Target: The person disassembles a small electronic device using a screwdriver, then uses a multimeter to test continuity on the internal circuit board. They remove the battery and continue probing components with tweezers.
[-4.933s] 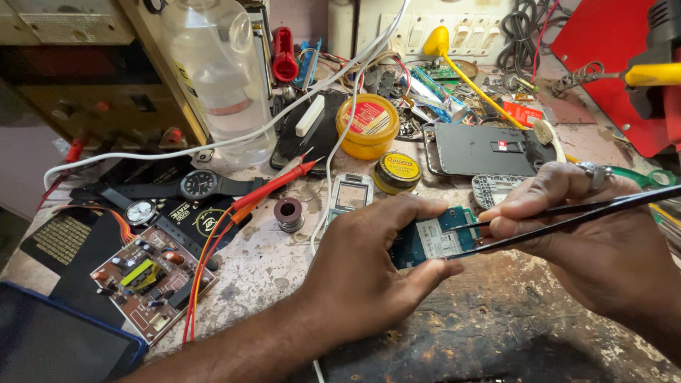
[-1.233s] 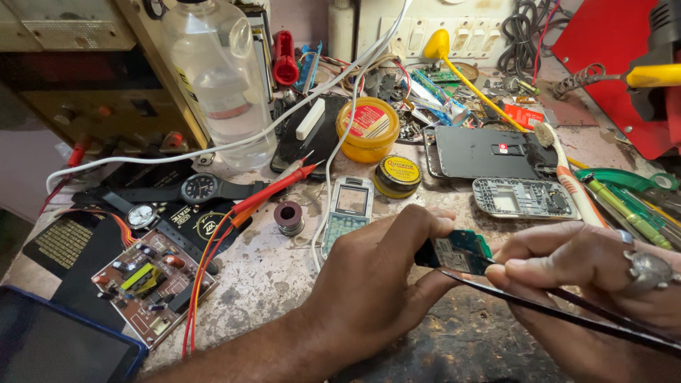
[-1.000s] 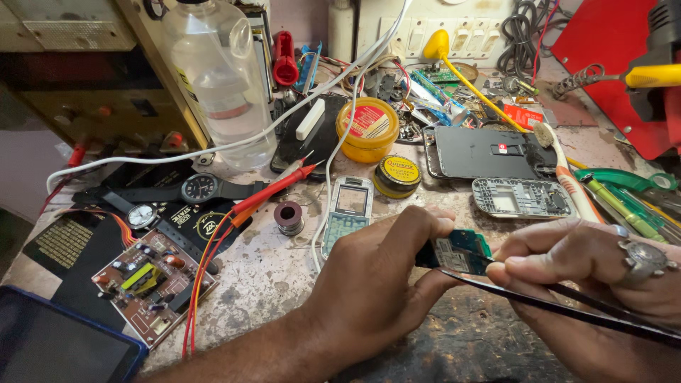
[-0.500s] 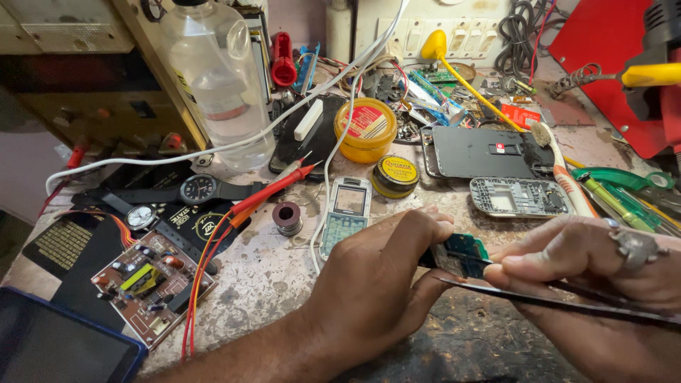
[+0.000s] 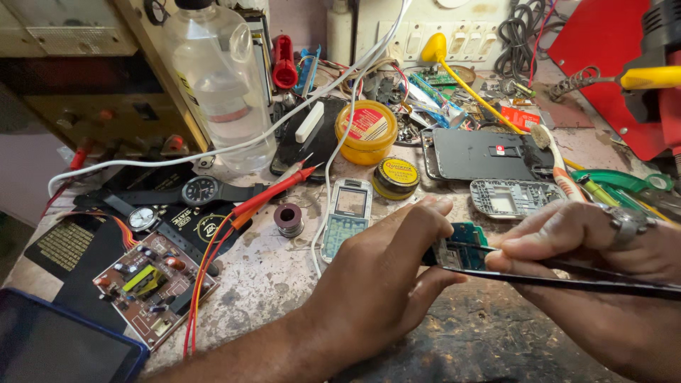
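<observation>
Left hand [image 5: 383, 284] pinches the small green phone circuit board [image 5: 461, 248] while right hand [image 5: 603, 248] grips long black tweezers [image 5: 567, 282], tips on it. Looks like probing work; the next touch calls for a steady board.

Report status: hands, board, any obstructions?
Left hand pinching small green circuit board. Right hand holds black tweezers at its edge. Nothing in the way.

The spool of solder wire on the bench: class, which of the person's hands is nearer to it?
Left. The left hand lies just right of and below the solder spool, pinching a small circuit board. The right hand, holding tweezers, is farther right, beyond that board.
</observation>
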